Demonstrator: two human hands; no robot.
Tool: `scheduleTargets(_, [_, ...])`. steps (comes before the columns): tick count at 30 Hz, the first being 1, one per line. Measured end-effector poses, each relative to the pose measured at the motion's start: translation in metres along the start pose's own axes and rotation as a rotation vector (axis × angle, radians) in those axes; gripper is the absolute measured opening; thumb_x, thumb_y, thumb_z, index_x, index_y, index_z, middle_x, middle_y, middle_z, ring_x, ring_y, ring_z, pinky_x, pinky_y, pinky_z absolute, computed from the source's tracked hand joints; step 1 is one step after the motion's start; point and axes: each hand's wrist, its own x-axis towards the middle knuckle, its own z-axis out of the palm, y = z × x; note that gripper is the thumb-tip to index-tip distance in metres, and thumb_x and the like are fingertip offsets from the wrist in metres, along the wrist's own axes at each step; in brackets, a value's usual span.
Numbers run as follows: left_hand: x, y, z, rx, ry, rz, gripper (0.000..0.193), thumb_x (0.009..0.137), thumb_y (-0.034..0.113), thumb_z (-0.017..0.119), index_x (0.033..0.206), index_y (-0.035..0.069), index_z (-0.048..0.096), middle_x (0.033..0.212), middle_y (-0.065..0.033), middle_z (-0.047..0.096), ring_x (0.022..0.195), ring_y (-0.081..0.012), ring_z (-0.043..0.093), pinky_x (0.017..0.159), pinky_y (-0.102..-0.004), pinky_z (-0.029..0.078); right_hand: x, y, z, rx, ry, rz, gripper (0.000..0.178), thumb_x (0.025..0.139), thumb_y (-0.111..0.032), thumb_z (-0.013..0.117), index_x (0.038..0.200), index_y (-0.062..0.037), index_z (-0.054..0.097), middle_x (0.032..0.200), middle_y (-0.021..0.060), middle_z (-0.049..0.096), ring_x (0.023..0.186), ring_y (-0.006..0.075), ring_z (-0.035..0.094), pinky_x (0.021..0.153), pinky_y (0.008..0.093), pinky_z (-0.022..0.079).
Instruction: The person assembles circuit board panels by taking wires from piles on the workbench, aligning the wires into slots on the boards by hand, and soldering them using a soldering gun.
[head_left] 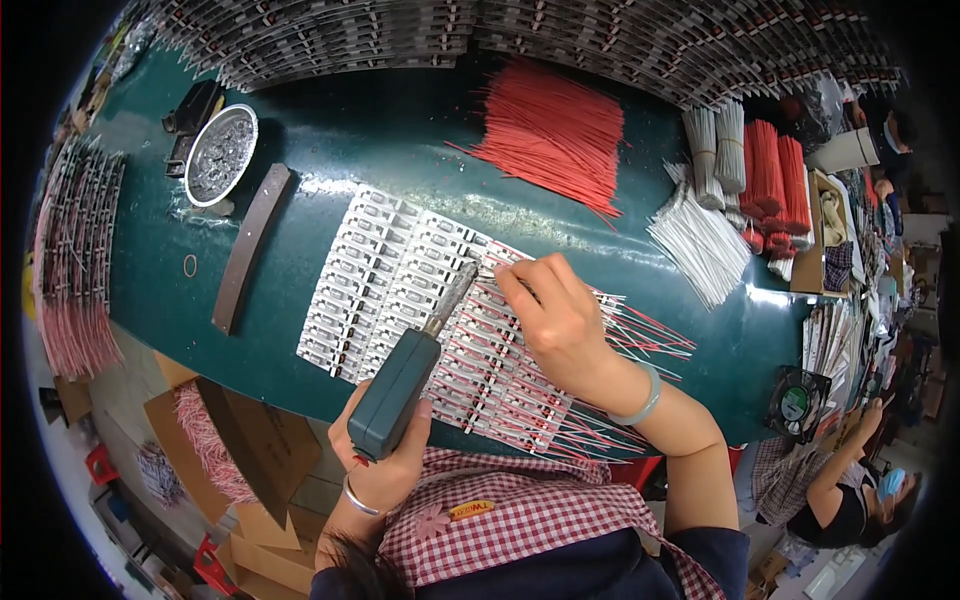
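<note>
My left hand (385, 465) is wrapped around the dark green handle of a soldering gun (395, 390). Its silvery shaft slants up and away, and its tip meets a white panel of small circuit boards (345, 250) at the upper middle. Beside that tip, the thumb and forefinger of my right hand (560, 325) pinch what looks like a thin wire, mostly hidden by the fingers. Red and white wires (640, 335) lie across the panel's right part and stick out past its right edge.
A loose pile of red wires (555, 130) lies beyond the panel, white wires (700, 240) to its right. At left are a curved brown bar (250, 250) and a silvery bowl (222, 155). Stacked board panels (330, 45) line the back. A small fan (798, 402) stands at right, near a co-worker (850, 490).
</note>
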Motion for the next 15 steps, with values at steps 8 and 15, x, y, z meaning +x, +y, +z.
scheduleTargets(8, [-0.0015, -0.0013, 0.0013, 0.027, -0.019, -0.026, 0.014, 0.08, -0.003, 0.076, 0.092, -0.004, 0.068, 0.081, -0.0081, 0.065, 0.066, -0.0155, 0.062, 0.06, -0.0277, 0.048, 0.0016, 0.0011, 0.0011, -0.057, -0.013, -0.039, 0.037, 0.071, -0.002, 0.065, 0.106, 0.0082, 0.066, 0.097, 0.0115, 0.06, 0.089, 0.0252, 0.058, 0.069, 0.0335, 0.054])
scheduleTargets(15, [-0.004, 0.0019, -0.0012, 0.039, 0.008, 0.003, 0.019, 0.081, -0.003, 0.076, 0.099, -0.006, 0.07, 0.085, -0.0106, 0.067, 0.069, -0.0176, 0.065, 0.064, -0.0282, 0.051, 0.0016, 0.0008, 0.0003, -0.06, -0.023, -0.042, 0.038, 0.07, -0.002, 0.065, 0.107, 0.0086, 0.066, 0.096, 0.0117, 0.059, 0.089, 0.0254, 0.057, 0.069, 0.0336, 0.053])
